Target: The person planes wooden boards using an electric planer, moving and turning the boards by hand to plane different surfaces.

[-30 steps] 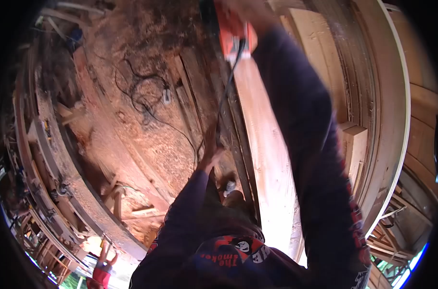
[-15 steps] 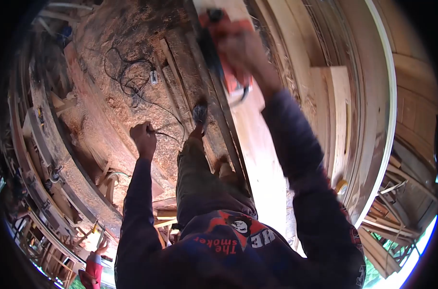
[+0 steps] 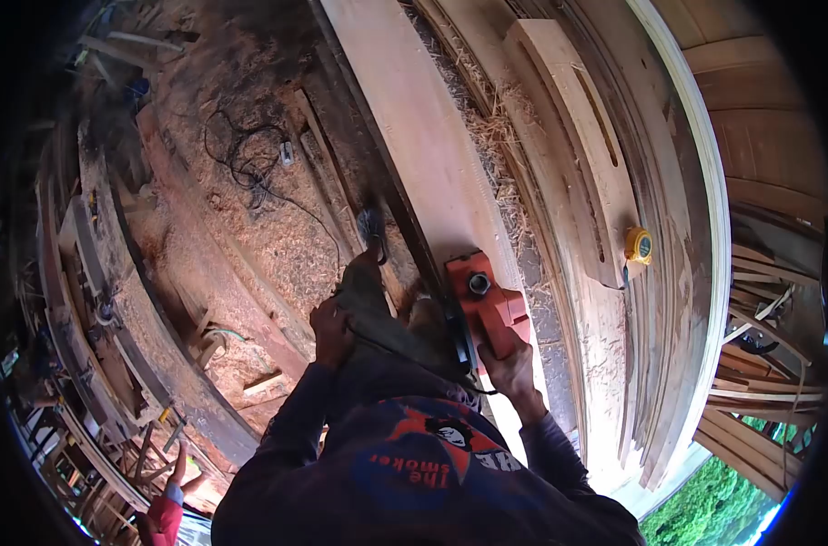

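A red power planer (image 3: 500,314) rests on a long pale board (image 3: 409,127), close to my body. My right hand (image 3: 514,371) is wrapped round the planer's rear handle. Beside my left thigh, my left hand (image 3: 330,329) is closed, its fingers curled; whatever it may hold is hidden. A dark cord (image 3: 318,218) runs over the sawdust-covered ground towards that hand. Part of the cord shows behind the planer.
Right of the board lie shavings (image 3: 496,132), more planks and a slotted wood piece (image 3: 582,118) with a yellow tape measure (image 3: 639,244). A white socket block (image 3: 287,153) and tangled cable lie on the ground. Another person (image 3: 166,510) is at the lower left.
My right hand and the planer have come back along the board towards my body. My left hand has moved right, to beside my thigh. The slotted piece and tape measure now show more fully.
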`<state>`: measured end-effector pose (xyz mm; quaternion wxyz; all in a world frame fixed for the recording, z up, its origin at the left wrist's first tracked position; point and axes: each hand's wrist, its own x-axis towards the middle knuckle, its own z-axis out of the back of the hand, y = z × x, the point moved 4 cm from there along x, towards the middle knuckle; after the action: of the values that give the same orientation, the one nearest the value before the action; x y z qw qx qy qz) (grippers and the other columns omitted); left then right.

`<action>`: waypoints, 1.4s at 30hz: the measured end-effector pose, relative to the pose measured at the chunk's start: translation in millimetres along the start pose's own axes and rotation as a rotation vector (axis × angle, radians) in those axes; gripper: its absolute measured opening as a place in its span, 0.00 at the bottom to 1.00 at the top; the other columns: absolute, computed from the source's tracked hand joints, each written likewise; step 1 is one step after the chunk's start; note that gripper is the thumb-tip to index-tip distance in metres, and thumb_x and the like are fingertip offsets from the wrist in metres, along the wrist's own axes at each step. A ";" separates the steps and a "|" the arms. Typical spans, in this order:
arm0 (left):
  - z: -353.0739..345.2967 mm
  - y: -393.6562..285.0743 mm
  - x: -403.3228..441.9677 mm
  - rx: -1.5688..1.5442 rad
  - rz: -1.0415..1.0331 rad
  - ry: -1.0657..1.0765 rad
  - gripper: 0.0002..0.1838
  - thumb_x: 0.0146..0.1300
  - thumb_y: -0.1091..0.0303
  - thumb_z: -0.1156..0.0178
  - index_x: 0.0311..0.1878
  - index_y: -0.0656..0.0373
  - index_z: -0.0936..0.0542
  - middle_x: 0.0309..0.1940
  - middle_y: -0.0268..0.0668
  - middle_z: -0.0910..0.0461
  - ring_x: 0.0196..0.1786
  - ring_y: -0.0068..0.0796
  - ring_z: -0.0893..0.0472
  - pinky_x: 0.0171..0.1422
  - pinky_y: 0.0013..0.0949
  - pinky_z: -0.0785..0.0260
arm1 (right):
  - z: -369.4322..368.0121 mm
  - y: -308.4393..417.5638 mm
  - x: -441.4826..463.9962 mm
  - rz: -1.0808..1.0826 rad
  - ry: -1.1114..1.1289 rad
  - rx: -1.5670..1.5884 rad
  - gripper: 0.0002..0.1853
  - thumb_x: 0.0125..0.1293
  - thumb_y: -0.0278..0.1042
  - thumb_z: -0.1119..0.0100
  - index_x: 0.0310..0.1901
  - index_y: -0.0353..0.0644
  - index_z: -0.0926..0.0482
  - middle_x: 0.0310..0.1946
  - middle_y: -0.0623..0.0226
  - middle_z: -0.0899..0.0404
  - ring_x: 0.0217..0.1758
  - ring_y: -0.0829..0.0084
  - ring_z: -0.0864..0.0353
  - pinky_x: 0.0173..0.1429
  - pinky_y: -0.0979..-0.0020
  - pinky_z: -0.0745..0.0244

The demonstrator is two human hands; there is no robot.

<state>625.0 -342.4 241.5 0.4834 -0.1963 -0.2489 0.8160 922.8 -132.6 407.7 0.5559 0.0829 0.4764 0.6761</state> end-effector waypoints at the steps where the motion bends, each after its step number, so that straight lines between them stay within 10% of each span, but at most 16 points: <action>1: 4.6 -7.0 -4.8 -0.028 -0.002 -0.018 0.15 0.49 0.69 0.32 0.42 0.56 0.14 0.57 0.49 0.21 0.63 0.53 0.25 0.66 0.54 0.40 | -0.1 1.0 -3.0 0.023 -0.002 0.027 0.15 0.60 0.35 0.29 0.39 0.32 0.21 0.26 0.44 0.19 0.30 0.50 0.13 0.34 0.56 0.22; 27: 34.5 101.8 62.6 -0.003 0.409 0.011 0.14 0.49 0.69 0.31 0.42 0.51 0.13 0.60 0.50 0.20 0.68 0.52 0.27 0.74 0.53 0.44 | -117.2 278.0 375.8 0.389 0.141 -0.283 0.13 0.54 0.30 0.46 0.31 0.25 0.18 0.32 0.32 0.17 0.38 0.41 0.14 0.46 0.49 0.18; 33: 49.4 77.2 111.8 -0.057 0.322 -0.167 0.12 0.54 0.66 0.28 0.42 0.56 0.14 0.50 0.45 0.16 0.60 0.49 0.22 0.70 0.52 0.39 | -159.9 317.8 502.1 0.287 0.104 0.059 0.14 0.60 0.33 0.37 0.45 0.35 0.15 0.24 0.64 0.18 0.23 0.72 0.18 0.29 0.66 0.22; 37: 65.4 49.8 160.7 -0.323 0.516 0.009 0.12 0.58 0.66 0.30 0.44 0.58 0.16 0.49 0.44 0.17 0.57 0.50 0.21 0.73 0.53 0.43 | -174.9 385.6 572.6 0.399 0.203 0.073 0.14 0.64 0.34 0.39 0.48 0.37 0.15 0.27 0.67 0.17 0.22 0.74 0.19 0.26 0.69 0.25; 39: 67.0 36.3 180.8 -0.344 0.467 -0.026 0.14 0.63 0.66 0.31 0.49 0.60 0.17 0.48 0.47 0.18 0.55 0.51 0.22 0.69 0.51 0.38 | -194.7 376.1 682.2 0.914 0.390 0.061 0.14 0.64 0.36 0.39 0.48 0.40 0.14 0.32 0.66 0.14 0.26 0.72 0.16 0.30 0.70 0.22; 42: 69.9 19.0 214.7 -0.343 0.313 -0.249 0.20 0.64 0.70 0.30 0.57 0.62 0.21 0.44 0.48 0.18 0.45 0.50 0.20 0.55 0.46 0.28 | -206.9 397.8 680.1 0.671 0.207 -0.128 0.14 0.64 0.36 0.39 0.47 0.41 0.14 0.34 0.65 0.14 0.27 0.70 0.15 0.31 0.69 0.21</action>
<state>474.8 -175.0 269.0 0.2764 -0.2095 -0.4080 0.8445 272.1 346.9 306.5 0.2557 0.1310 0.4331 0.8543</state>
